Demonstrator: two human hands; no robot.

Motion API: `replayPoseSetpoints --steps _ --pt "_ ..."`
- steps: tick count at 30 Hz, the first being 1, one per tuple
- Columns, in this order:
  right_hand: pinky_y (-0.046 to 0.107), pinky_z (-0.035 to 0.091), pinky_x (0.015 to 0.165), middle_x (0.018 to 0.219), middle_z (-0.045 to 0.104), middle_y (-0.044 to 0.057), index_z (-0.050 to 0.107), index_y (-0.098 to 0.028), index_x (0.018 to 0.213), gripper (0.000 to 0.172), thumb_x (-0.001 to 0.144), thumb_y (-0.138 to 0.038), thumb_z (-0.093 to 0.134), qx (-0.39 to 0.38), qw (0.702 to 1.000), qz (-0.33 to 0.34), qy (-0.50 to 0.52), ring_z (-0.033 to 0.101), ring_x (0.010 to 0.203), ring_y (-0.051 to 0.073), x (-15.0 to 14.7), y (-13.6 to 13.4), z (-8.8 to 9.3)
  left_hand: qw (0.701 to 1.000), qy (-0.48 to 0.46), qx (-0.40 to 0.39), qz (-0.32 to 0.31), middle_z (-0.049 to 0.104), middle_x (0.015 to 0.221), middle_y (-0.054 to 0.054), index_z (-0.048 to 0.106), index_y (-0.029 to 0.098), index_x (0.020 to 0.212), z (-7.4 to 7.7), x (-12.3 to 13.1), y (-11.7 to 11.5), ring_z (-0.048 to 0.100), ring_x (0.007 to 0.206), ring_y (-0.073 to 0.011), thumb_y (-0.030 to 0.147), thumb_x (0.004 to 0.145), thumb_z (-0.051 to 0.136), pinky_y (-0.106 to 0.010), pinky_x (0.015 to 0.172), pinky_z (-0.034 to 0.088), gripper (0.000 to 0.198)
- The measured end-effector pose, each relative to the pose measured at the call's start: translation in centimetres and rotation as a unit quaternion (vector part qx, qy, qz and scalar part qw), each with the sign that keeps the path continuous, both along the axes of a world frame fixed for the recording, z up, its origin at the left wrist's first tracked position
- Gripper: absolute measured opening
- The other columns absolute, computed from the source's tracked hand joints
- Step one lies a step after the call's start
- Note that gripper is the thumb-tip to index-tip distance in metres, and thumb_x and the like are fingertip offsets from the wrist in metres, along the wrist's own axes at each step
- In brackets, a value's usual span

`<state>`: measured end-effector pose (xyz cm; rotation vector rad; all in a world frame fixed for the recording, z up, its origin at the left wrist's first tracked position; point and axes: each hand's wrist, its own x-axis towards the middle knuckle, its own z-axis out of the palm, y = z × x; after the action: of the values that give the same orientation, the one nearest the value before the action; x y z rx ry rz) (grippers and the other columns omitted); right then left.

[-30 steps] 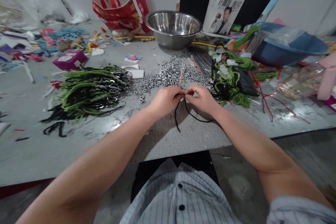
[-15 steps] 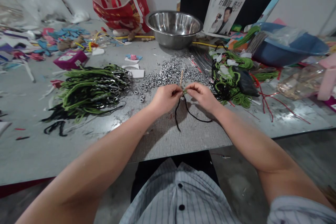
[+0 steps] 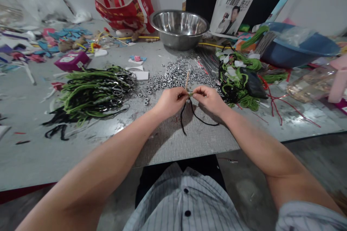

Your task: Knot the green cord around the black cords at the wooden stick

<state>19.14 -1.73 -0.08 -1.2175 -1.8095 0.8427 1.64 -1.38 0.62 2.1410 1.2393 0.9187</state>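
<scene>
My left hand (image 3: pixel 173 99) and my right hand (image 3: pixel 207 98) meet fingertip to fingertip above the table, both closed in a pinch. Between them runs a short stretch of green cord (image 3: pixel 190 94). A thin wooden stick (image 3: pixel 187 79) rises upright by my left fingertips. Two ends of black cord (image 3: pixel 199 118) hang from the pinch onto the tabletop, with a small shiny metal piece (image 3: pixel 188 101) just below the fingers. Behind my hands lies a spread of small silver metal rings (image 3: pixel 176 74). How the cord is knotted is hidden by my fingers.
A bundle of green and black cords (image 3: pixel 92 94) with metal rings lies left. More green cord hanks (image 3: pixel 241 79) are heaped right, beside red strings (image 3: pixel 275 106). Farther back stand a steel bowl (image 3: pixel 180 39), a red bag (image 3: pixel 121 12) and a blue basin (image 3: pixel 295 52).
My right fingers have shifted very slightly at the cord. My left hand, the stick and the hanging black ends look almost the same.
</scene>
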Motion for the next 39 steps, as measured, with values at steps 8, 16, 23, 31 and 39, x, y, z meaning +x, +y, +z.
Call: replayPoseSetpoints --steps 8,16,23,31,39 --pt "0.031 0.038 0.061 0.059 0.051 0.001 0.049 -0.020 0.060 0.067 0.074 -0.082 0.028 -0.043 0.999 0.008 -0.027 0.047 0.059 0.013 -0.31 0.21 -0.36 0.999 0.024 0.024 -0.021 0.060 0.063 0.001 0.063 0.018 0.070 -0.20 -0.03 -0.12 0.050 0.059 -0.0092 0.013 0.075 0.050 -0.021 0.059 0.038 0.014" --pt "0.028 0.031 0.059 0.058 0.040 -0.003 0.043 -0.021 0.063 0.059 0.075 -0.078 0.036 -0.003 0.998 0.033 -0.060 0.039 0.059 0.012 -0.33 -0.01 0.03 0.998 0.029 0.051 -0.023 0.063 0.065 0.000 0.066 0.018 0.070 -0.70 0.07 0.31 0.053 0.060 -0.0096 0.019 0.078 0.053 -0.021 0.058 0.037 0.015" --pt "0.028 0.033 0.062 0.064 0.044 -0.003 0.048 -0.020 0.069 0.036 0.082 -0.053 0.048 0.000 0.998 0.052 -0.043 0.041 0.064 0.012 0.15 0.15 -0.35 0.998 0.028 0.048 -0.033 0.070 0.074 -0.001 0.071 0.022 0.075 -0.30 -0.10 0.19 0.060 0.066 -0.0109 0.023 0.079 0.057 -0.021 0.062 0.041 0.015" --pt "0.029 0.035 0.061 0.064 0.054 -0.002 0.056 -0.019 0.069 0.014 0.075 -0.031 0.057 -0.040 0.998 0.027 -0.030 0.044 0.061 0.012 -0.05 -0.01 -0.20 0.993 0.090 0.070 -0.037 0.070 0.075 -0.001 0.071 0.021 0.076 -0.68 -0.27 0.67 0.061 0.069 -0.0118 0.017 0.079 0.053 -0.021 0.062 0.041 0.019" --pt "0.030 0.038 0.066 0.072 0.063 0.001 0.063 -0.018 0.077 0.010 0.079 -0.026 0.059 -0.006 0.997 0.022 -0.080 0.052 0.066 0.014 0.41 0.21 -0.03 0.978 0.187 0.091 -0.019 0.067 0.085 -0.003 0.072 0.023 0.081 0.19 -0.63 -0.01 0.060 0.078 -0.0154 0.019 0.080 0.050 -0.024 0.063 0.042 0.022"
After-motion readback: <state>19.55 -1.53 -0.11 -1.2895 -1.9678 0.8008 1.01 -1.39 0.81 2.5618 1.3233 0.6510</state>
